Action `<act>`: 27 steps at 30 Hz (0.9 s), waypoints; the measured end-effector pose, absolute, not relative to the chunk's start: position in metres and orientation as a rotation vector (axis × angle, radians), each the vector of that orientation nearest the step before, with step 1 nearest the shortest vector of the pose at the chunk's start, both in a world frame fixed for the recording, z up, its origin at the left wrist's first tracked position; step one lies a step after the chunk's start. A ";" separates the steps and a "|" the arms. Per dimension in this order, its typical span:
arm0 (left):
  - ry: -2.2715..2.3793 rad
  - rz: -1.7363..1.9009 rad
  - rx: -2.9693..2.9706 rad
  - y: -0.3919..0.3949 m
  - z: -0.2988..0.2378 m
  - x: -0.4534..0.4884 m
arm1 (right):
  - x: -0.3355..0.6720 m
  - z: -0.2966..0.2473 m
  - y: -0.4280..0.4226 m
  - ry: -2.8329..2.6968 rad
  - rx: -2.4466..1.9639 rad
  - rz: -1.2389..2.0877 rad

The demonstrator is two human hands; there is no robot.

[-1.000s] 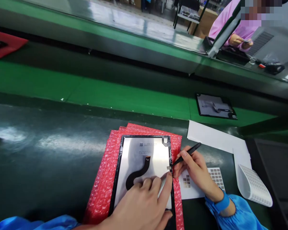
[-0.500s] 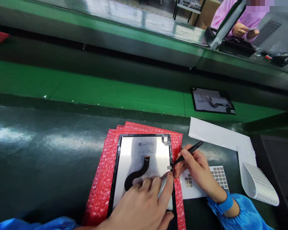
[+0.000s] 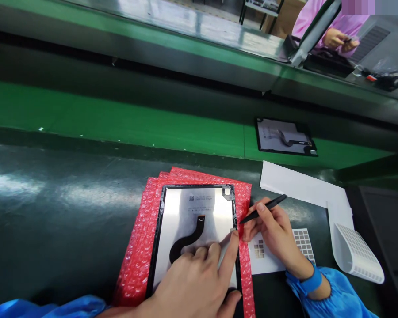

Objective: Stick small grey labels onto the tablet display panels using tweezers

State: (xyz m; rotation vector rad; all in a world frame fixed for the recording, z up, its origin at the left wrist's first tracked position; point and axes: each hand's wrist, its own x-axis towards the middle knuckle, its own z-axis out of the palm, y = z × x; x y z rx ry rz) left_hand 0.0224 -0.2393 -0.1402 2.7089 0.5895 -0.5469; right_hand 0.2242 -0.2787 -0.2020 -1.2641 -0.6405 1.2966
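A tablet screen panel (image 3: 192,210) lies back side up on red bubble wrap (image 3: 142,238), with a black flex cable (image 3: 185,238) curving across it. My left hand (image 3: 199,282) rests flat on the panel, its index finger stretched out and pressing a small grey patch at the right edge. My right hand (image 3: 273,236) grips black tweezers (image 3: 263,208) like a pen, the tip close to that same spot. Under the right hand lies a white sheet of small grey patches (image 3: 300,247).
A second panel (image 3: 285,137) lies on the green conveyor belt (image 3: 119,123) beyond. White paper strips (image 3: 301,185) and a curled sticker sheet (image 3: 356,254) lie to the right. A dark tray (image 3: 384,229) stands at far right. Another person in pink (image 3: 338,37) works across the line.
My left index finger has slid up onto the small grey patch at the panel's edge. The tweezers have drawn back slightly. The second panel on the belt has moved left.
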 end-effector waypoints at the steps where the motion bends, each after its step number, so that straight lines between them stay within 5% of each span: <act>1: 0.589 -0.565 2.690 -0.238 -0.137 0.023 | 0.228 -0.197 -0.281 -0.651 -1.268 1.256; 12: 0.618 -0.630 2.641 -0.235 -0.133 0.025 | 0.256 -0.196 -0.350 -0.970 -1.550 1.012; 20: 0.328 0.120 2.998 -0.244 -0.155 0.023 | 0.252 -0.205 -0.350 -1.113 -1.664 1.043; 27: 0.131 -0.004 2.942 -0.254 -0.188 0.039 | 0.254 -0.208 -0.352 -1.097 -1.632 1.064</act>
